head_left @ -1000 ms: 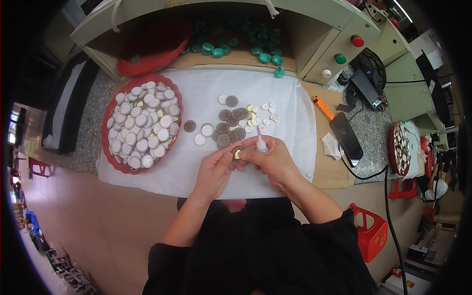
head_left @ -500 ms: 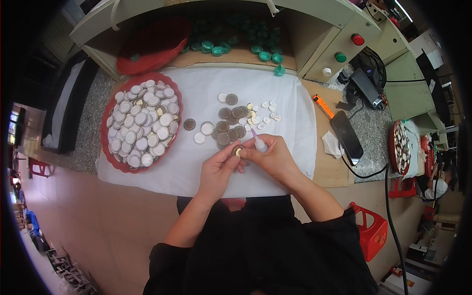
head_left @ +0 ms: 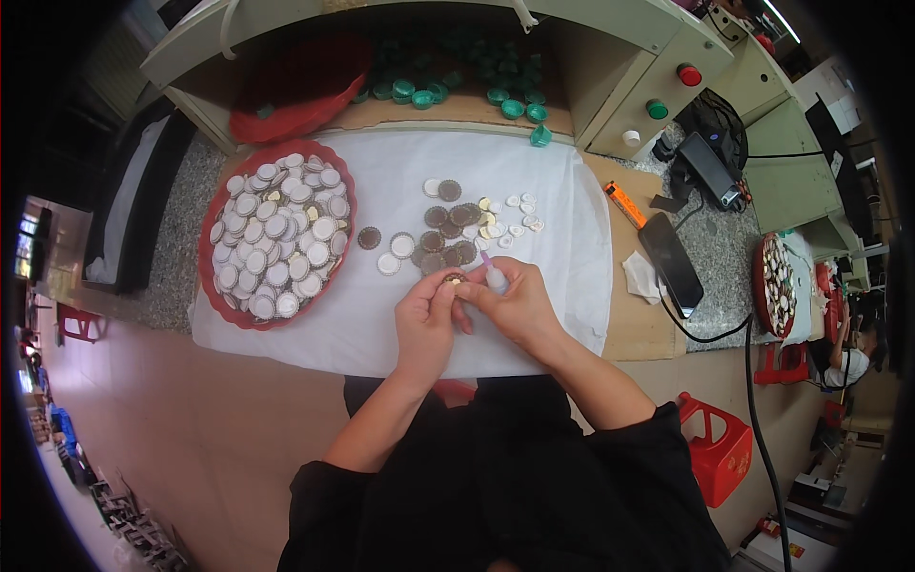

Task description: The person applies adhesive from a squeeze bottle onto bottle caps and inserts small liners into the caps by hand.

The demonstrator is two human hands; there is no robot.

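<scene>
My left hand (head_left: 425,322) is closed on a dark round disc with a scalloped edge (head_left: 452,278), just above the white sheet (head_left: 400,334). A small gold piece (head_left: 457,283) lies against the disc, with my right thumb pressed on it. My right hand (head_left: 519,307) also keeps a small white squeeze bottle with a purple tip (head_left: 496,277) tucked in its fingers, tip pointing away from me. Just beyond my hands lie several brown scalloped discs (head_left: 448,231), some overlapping. Small white round pieces (head_left: 516,230) and gold ones (head_left: 485,204) are scattered to their right.
On the left stands a red scalloped tray (head_left: 349,205) heaped with white-faced discs (head_left: 274,227). Green cups (head_left: 421,99) and a red dish (head_left: 300,91) sit in the shelf behind. A phone (head_left: 671,262), orange box (head_left: 625,205) and black cable (head_left: 710,339) lie to the right.
The disc between my hands has tilted and moved slightly up and left. My right fingers have shifted, and the bottle has turned a little more upright.
</scene>
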